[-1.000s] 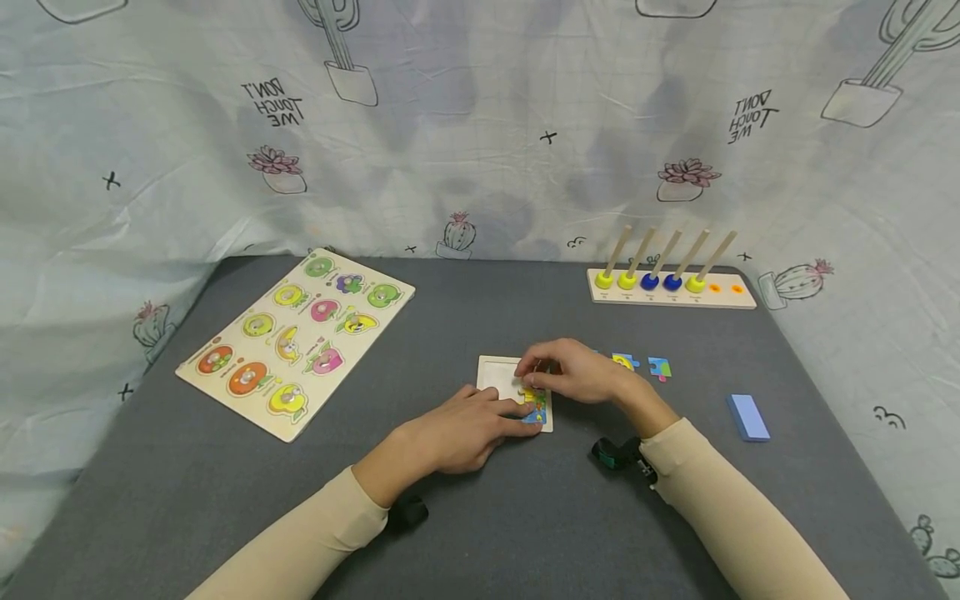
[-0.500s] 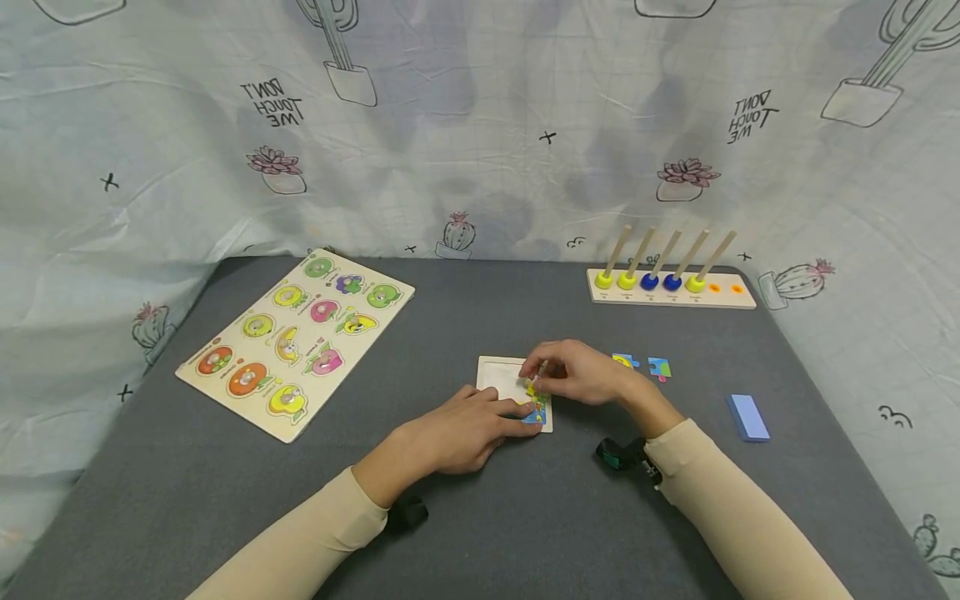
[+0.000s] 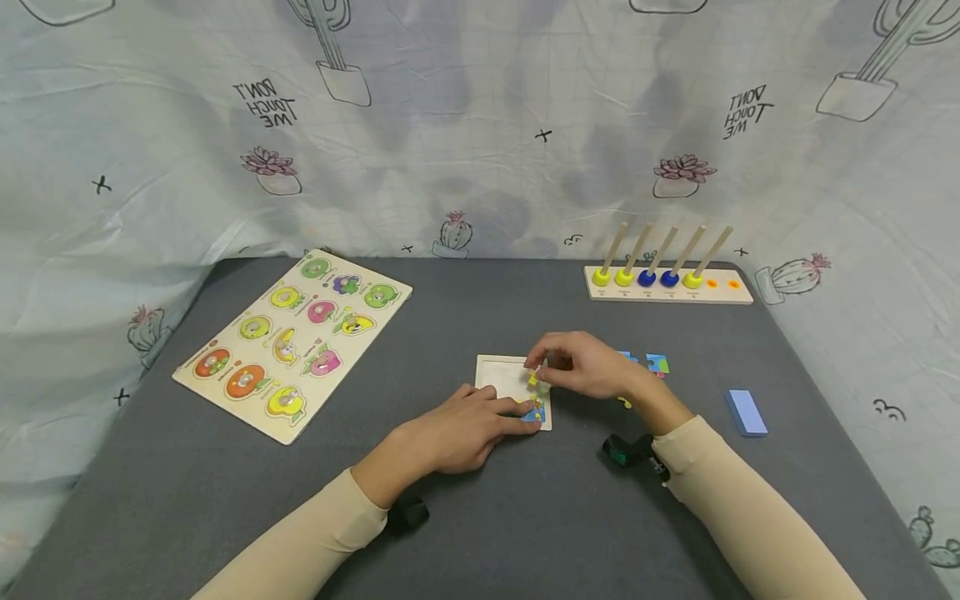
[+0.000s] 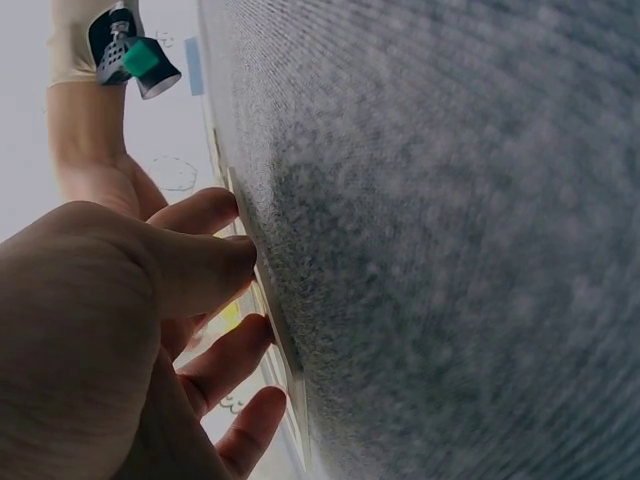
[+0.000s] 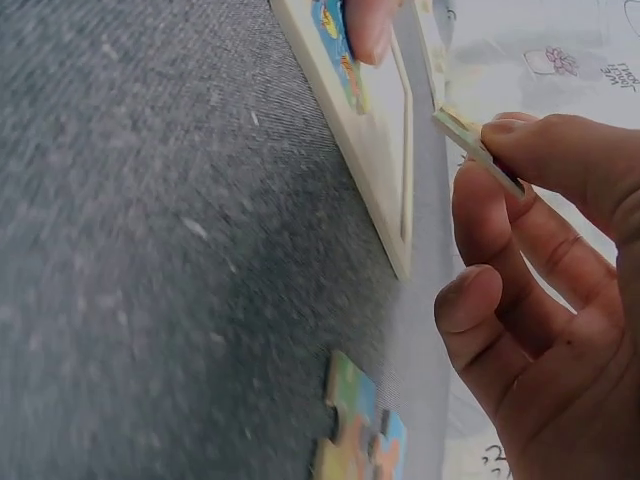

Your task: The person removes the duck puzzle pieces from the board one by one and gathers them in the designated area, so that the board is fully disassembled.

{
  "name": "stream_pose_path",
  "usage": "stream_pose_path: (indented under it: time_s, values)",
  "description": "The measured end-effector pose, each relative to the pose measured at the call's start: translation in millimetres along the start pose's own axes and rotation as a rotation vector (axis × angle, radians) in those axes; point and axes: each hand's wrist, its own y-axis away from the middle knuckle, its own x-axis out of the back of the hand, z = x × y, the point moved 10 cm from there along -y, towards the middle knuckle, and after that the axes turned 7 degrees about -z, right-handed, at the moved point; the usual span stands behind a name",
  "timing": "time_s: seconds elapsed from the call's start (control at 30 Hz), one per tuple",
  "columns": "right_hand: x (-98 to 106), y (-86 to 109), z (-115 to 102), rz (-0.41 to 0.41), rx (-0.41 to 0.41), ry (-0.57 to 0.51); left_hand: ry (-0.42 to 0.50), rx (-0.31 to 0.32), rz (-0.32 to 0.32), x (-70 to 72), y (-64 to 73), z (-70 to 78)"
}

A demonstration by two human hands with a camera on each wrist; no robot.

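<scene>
A pale printed cloth (image 3: 480,108) backs the grey table (image 3: 510,533). At the person's left lies the largest board, the fruit board (image 3: 243,408); the peg stand (image 3: 667,294) is at the far right (yellow and blue beads at the feet of its rods). The left hand (image 3: 468,429) rests on the near side of the small wooden tray (image 3: 501,373), fingers apart, over fitted pieces (image 3: 534,413) in its near right corner. Right of it, apart, lies a blue block (image 3: 747,413). Smallest come loose puzzle pieces (image 3: 657,364) beyond the right forearm, and one tilted piece (image 5: 470,140), pinched between right hand (image 3: 585,367) thumb and fingers above the tray's right part.
</scene>
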Motion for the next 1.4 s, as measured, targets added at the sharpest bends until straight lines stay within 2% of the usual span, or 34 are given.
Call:
stream_pose_path:
  time_s: [0.17, 0.6, 0.83, 1.07, 1.4]
  values:
    - [6, 8.5, -3, 0.014, 0.006, -0.016, -0.003, 0.002, 0.002, -0.8, 1.3, -1.0]
    - [21, 30.0, -9, 0.040, 0.003, 0.027, 0.045, -0.004, -0.017, -3.1, -0.5, -1.1]
    - [31, 42.4, -13, 0.034, -0.027, 0.022, 0.083, -0.006, -0.008, -2.8, -0.4, -1.2]
    - [42, 58.4, -10, 0.072, -0.035, 0.059, 0.076, -0.006, 0.001, -0.3, 0.7, -0.5]
    - [48, 74.3, -7, 0.068, -0.091, 0.089, 0.074, -0.017, 0.020, -0.8, 0.8, -0.8]
